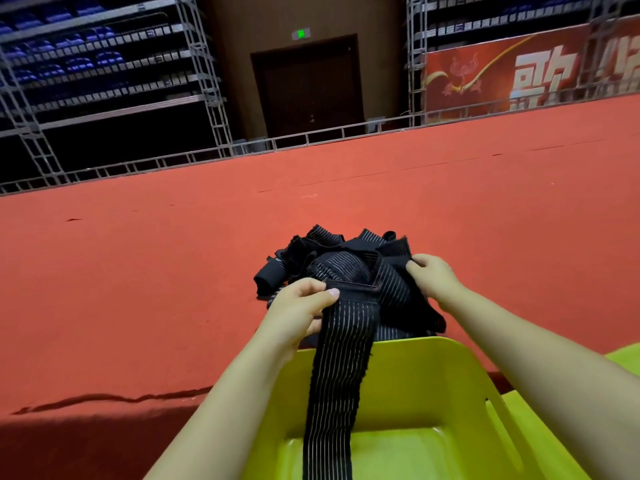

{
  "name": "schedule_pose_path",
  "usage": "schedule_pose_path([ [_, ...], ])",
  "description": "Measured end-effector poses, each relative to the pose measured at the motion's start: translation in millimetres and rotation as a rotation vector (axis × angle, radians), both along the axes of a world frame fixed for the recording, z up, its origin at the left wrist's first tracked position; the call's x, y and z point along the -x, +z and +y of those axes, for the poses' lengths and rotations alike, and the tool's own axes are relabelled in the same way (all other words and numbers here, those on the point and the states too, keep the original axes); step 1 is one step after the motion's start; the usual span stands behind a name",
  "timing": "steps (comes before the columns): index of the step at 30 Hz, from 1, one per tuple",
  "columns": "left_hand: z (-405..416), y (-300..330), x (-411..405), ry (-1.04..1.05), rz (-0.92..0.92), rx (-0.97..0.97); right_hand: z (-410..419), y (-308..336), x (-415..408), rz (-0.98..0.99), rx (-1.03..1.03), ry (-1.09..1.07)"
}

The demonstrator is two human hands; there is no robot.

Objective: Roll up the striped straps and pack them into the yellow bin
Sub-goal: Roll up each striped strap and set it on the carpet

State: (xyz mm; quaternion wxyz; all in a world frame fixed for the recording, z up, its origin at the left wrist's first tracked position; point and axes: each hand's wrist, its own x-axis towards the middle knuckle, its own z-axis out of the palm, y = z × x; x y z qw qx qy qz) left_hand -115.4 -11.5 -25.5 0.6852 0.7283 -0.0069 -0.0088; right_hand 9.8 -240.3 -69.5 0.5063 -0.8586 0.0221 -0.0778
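A heap of black striped straps [332, 261] lies on the red carpet just beyond the yellow bin [415, 382]. One long strap [339, 368] runs from the heap down over the bin's far rim and hangs inside it. My left hand [298, 313] pinches this strap near its top, thumb on its upper face. My right hand [433, 275] grips a dark strap end at the right side of the heap. The bin's floor shows bare yellow around the hanging strap.
Red carpet [173, 271] spreads all around, with a wrinkled seam [104, 400] at the near left. A metal railing [242, 150] bounds the far edge, with scaffold stands, a dark door and a red banner behind. Another yellow piece [623, 358] shows at the right.
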Motion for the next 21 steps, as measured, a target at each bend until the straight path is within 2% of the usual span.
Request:
schedule_pose_path([
  [4, -23.6, 8.6, -27.5, -0.101, 0.053, -0.114, -2.7, 1.4, 5.2, -0.035, 0.059, 0.087],
  [12, -58.7, -1.0, -65.2, -0.062, 0.091, -0.155, -10.6, 11.4, 17.1, -0.096, -0.014, 0.181],
  [15, -56.8, -11.3, -69.4, 0.008, 0.077, -0.194, -14.4, 14.1, 15.0, -0.140, -0.048, 0.062],
  [18, -50.9, -14.6, -68.2, 0.063, 0.072, -0.171, -24.4, 17.6, 9.2, -0.162, -0.202, -0.112],
  [21, -46.4, -13.8, -65.7, 0.109, 0.056, -0.136, -33.9, 29.7, 8.8, -0.208, -0.249, -0.207],
])
